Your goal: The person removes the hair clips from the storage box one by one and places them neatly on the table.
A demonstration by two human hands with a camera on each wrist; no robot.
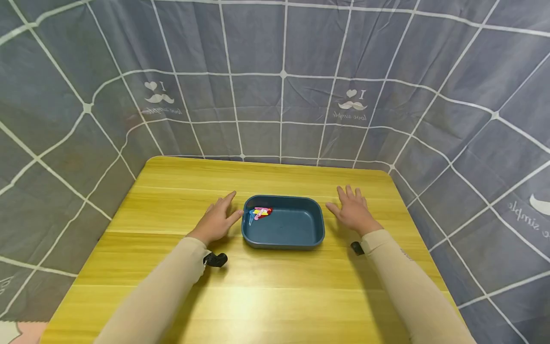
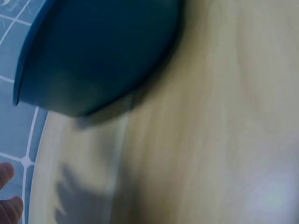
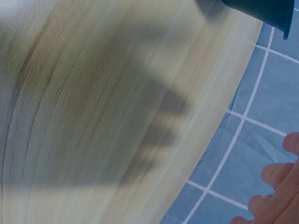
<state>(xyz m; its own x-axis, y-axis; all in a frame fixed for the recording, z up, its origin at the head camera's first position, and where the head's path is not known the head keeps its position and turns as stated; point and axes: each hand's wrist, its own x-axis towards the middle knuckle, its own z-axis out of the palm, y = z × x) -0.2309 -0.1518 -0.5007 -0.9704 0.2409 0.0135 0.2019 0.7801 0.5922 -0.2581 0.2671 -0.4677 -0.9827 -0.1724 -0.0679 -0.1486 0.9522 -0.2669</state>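
Note:
A dark blue rectangular tray [image 1: 301,241] sits in the middle of the yellow wooden table [image 1: 258,296]. Several small coloured clips [image 1: 259,213], pink, yellow, red and blue, lie in its near-left corner. My left hand [image 1: 218,219] lies flat on the table just left of the tray, fingers straight, thumb near the tray's rim. My right hand [image 1: 353,209] lies flat to the right of the tray, fingers spread. Neither hand holds anything. The left wrist view shows the tray's outer wall [image 2: 93,56] close up and fingertips [image 2: 9,205]; the right wrist view shows fingertips [image 3: 275,186] and a tray corner [image 3: 266,9].
A grey cloth with a white grid pattern [image 1: 275,86] hangs behind and around the table. The table's far edge [image 1: 266,162] lies just beyond the tray. Bare tabletop stretches in front of the tray towards me.

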